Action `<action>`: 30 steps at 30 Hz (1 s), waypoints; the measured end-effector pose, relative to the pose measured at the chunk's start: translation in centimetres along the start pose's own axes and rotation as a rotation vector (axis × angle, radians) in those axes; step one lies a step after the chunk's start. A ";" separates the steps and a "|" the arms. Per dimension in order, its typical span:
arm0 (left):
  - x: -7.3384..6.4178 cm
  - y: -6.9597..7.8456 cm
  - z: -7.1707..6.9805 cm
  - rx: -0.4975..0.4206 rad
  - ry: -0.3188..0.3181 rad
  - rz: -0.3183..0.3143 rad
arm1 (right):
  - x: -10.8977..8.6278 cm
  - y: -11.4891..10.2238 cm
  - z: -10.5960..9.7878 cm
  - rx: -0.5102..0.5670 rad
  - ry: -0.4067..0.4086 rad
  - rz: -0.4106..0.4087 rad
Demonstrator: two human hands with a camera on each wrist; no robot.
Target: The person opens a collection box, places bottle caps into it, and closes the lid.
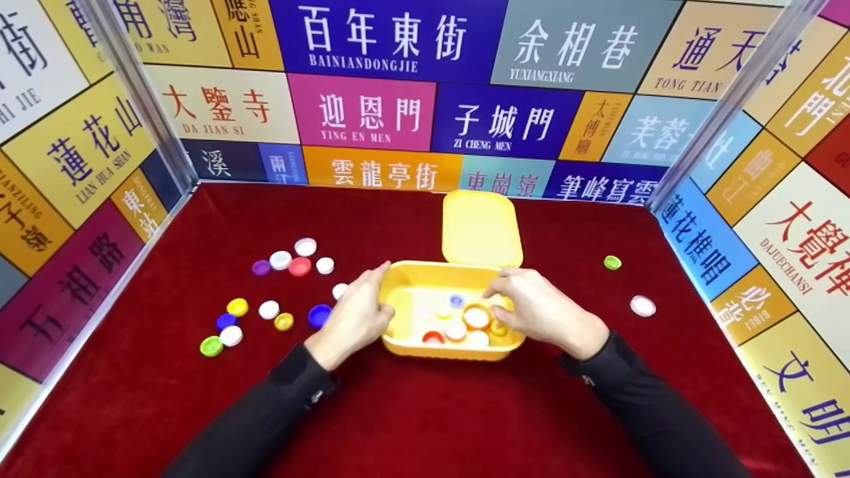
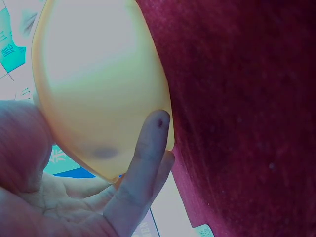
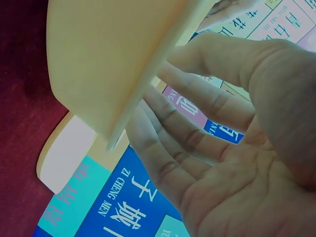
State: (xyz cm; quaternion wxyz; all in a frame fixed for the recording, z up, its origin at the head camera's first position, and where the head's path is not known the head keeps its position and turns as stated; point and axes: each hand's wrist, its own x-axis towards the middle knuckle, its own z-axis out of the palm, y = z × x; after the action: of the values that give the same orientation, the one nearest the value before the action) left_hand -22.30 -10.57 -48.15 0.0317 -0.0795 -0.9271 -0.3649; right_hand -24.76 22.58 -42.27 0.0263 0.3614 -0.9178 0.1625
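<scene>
Yellow rectangular plastic box with rounded corners [image 1: 431, 352], upright on dark-red velvety cloth [image 1: 425, 418], roughly mid-table. Left hand [image 1: 355, 312] grips its left end, fingers and thumb about the wall. Right hand [image 1: 538, 309] reaches over the right rim, fingers bent inward; tips hidden in the right wrist view, so cannot tell whether they pinch anything. Inside: loose round caps, one orange-rimmed white [image 1: 477, 317]. Flat yellow rounded lid [image 1: 483, 229] just behind. Left: scattered coloured caps, including round red cap [image 1: 299, 267]. Right: small round green cap [image 1: 612, 263], pale pinkish round cap [image 1: 643, 306], apart.
</scene>
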 end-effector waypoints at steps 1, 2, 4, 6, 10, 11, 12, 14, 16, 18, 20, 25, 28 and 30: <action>0.0 0.0 0.0 0.000 0.000 -0.001 | 0.0 0.0 0.0 0.001 0.003 0.006; 0.0 0.0 0.0 0.001 -0.001 -0.001 | 0.0 0.1 0.0 0.004 0.007 0.013; 0.0 0.0 -0.1 0.001 -0.001 0.002 | 0.0 0.2 -0.1 0.013 0.015 0.030; 0.0 0.0 -0.1 0.004 -0.001 0.004 | 0.0 0.3 -0.1 0.026 0.027 0.044; -0.1 0.0 -0.1 0.009 0.001 0.010 | 0.0 0.9 -0.2 0.051 0.062 0.080; -0.1 0.0 -0.1 0.009 0.002 0.011 | -0.1 1.1 -0.2 0.060 0.072 0.090; -0.1 0.0 -0.1 0.008 0.004 0.013 | -0.1 1.3 -0.3 0.068 0.083 0.100; -0.1 0.0 -0.1 0.006 0.007 0.017 | -0.1 1.9 -0.3 0.081 0.109 0.117; -0.2 0.1 -0.2 0.004 0.007 0.016 | 0.0 2.7 -0.3 0.087 0.132 0.130; -0.2 0.1 -0.2 0.002 0.005 0.013 | 0.1 3.4 -0.3 0.082 0.150 0.144; -0.2 0.1 -0.2 0.002 0.002 0.008 | 0.1 4.3 -0.3 0.078 0.164 0.160; -0.1 0.0 -0.1 0.005 0.006 0.017 | 0.1 6.6 -0.5 0.079 0.203 0.208; 0.0 -0.1 -0.1 0.004 0.003 0.015 | 0.1 8.4 -0.7 0.076 0.213 0.246; -0.1 0.0 -0.1 0.001 -0.005 0.006 | -0.1 9.6 -0.9 0.066 0.210 0.278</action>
State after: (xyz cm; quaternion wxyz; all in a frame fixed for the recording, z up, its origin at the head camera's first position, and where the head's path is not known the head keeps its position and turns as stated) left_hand -22.24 -10.64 -48.10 0.0304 -0.0834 -0.9270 -0.3643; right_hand -31.19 29.48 -44.11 0.0873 0.2125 -0.9454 0.2312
